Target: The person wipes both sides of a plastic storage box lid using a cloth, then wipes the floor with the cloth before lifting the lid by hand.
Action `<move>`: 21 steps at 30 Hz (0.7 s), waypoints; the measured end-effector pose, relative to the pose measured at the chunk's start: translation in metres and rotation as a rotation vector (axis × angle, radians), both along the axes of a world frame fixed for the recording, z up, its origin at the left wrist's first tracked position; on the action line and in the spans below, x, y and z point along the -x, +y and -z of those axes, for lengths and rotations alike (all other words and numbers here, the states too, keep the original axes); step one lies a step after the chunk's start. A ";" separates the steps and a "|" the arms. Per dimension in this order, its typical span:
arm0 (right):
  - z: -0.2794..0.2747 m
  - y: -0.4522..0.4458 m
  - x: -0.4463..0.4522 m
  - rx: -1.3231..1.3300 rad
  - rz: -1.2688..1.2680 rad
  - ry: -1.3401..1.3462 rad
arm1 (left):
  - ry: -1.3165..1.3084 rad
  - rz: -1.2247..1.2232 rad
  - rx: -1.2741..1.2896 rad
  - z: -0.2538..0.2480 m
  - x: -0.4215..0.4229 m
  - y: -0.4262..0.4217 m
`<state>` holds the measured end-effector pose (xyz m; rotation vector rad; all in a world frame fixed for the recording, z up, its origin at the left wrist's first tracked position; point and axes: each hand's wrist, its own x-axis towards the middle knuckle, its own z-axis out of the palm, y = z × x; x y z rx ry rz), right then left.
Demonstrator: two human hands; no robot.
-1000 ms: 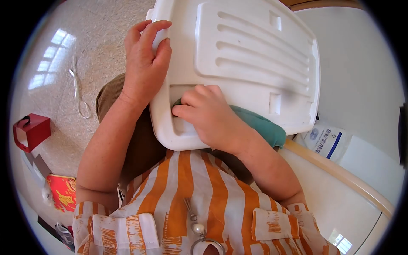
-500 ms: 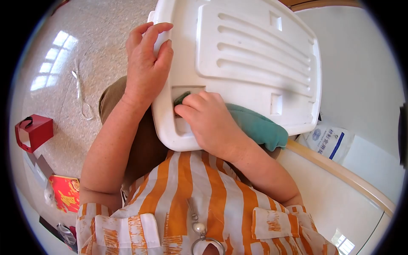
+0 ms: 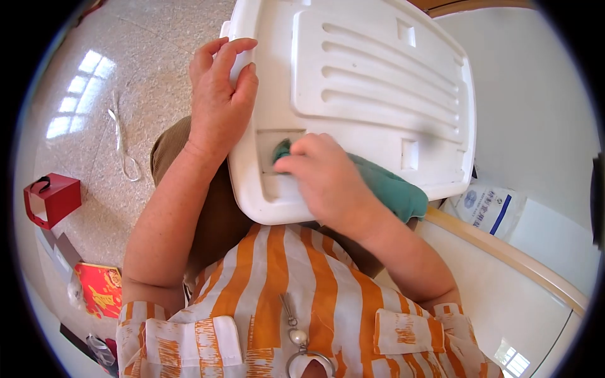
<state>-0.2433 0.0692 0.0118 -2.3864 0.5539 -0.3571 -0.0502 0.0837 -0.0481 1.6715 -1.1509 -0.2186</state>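
Note:
A white plastic box lid (image 3: 378,69) with long grooves and square recesses lies across my lap. At its left edge, my left hand (image 3: 220,88) is closed around the rim, thumb on top and the fingertips curled over the edge. My right hand (image 3: 328,179) pinches a green cloth (image 3: 387,189) against the recess at the lid's near left corner. A small bunched tip of the cloth pokes out ahead of the fingers, while the rest trails to the right over the lid's near edge. Part of the cloth is hidden beneath the hand.
On the speckled floor to the left are a white cord (image 3: 120,135), a red box (image 3: 53,198) with a black handle and a red-and-gold packet (image 3: 99,290). At right, a printed plastic bag (image 3: 485,205) lies beyond a wooden edge strip (image 3: 510,261).
My right hand has slid a little to the right within the corner recess, taking the cloth's tip with it. My left hand keeps its place on the rim.

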 end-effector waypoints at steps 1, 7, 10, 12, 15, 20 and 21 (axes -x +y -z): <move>0.003 0.006 -0.002 -0.005 0.004 -0.001 | 0.000 0.005 0.007 0.000 0.000 0.000; 0.006 0.006 -0.002 0.099 -0.063 0.100 | 0.025 0.024 0.006 0.000 -0.001 0.000; 0.000 -0.004 -0.005 0.111 -0.162 0.146 | 0.024 0.034 0.023 0.002 -0.002 -0.002; 0.001 -0.007 -0.010 0.261 -0.217 0.165 | 0.016 0.033 0.024 0.002 -0.001 -0.001; 0.001 -0.014 -0.017 0.265 -0.211 0.320 | -0.007 0.031 0.000 -0.002 -0.002 0.000; 0.002 -0.017 -0.025 0.079 -0.068 0.183 | -0.011 0.025 0.003 -0.001 -0.002 0.000; 0.003 -0.019 -0.026 0.113 -0.078 0.207 | -0.010 0.026 0.003 0.000 -0.002 -0.001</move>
